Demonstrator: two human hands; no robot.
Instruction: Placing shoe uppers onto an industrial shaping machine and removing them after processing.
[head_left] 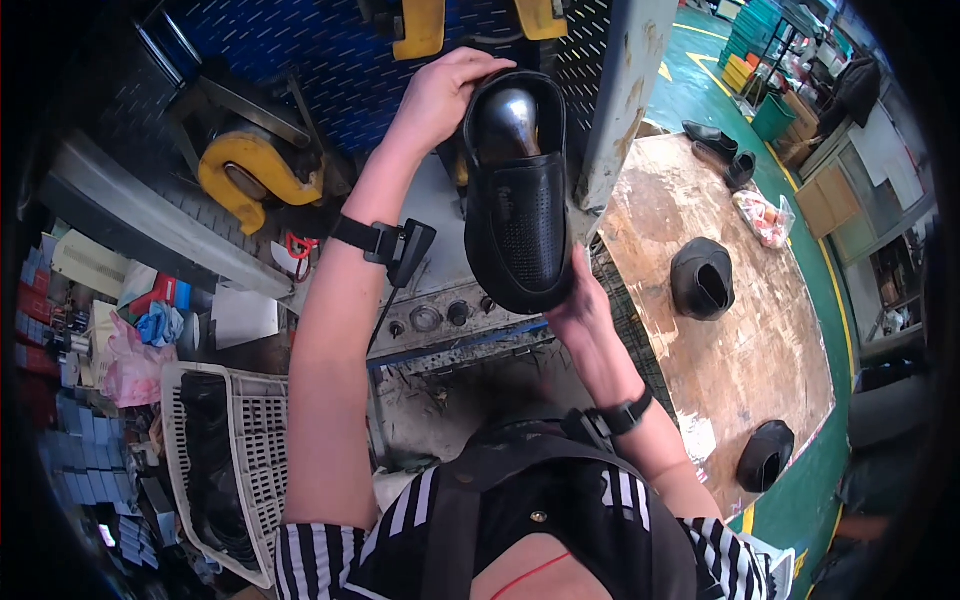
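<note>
A black slip-on shoe (519,225) with a perforated upper is held in front of me, its opening at the far end and its toe toward me. Inside the opening shows a shiny rounded metal form (509,118); whether it presses against the lining is hidden. My left hand (445,95) grips the rim at the far left of the opening, its fingertips curled over the edge. Around the lower right of the toe my right hand (582,305) is closed, with most of its fingers hidden beneath the shoe. Dark bands with small devices sit on both forearms.
Behind the shoe stands a machine with yellow hooked clamps (240,178) and a knobbed front panel (425,318). To the right, a worn wooden table (740,345) bears several black shoes and a plastic bag (765,218). A white basket (262,430) is at left.
</note>
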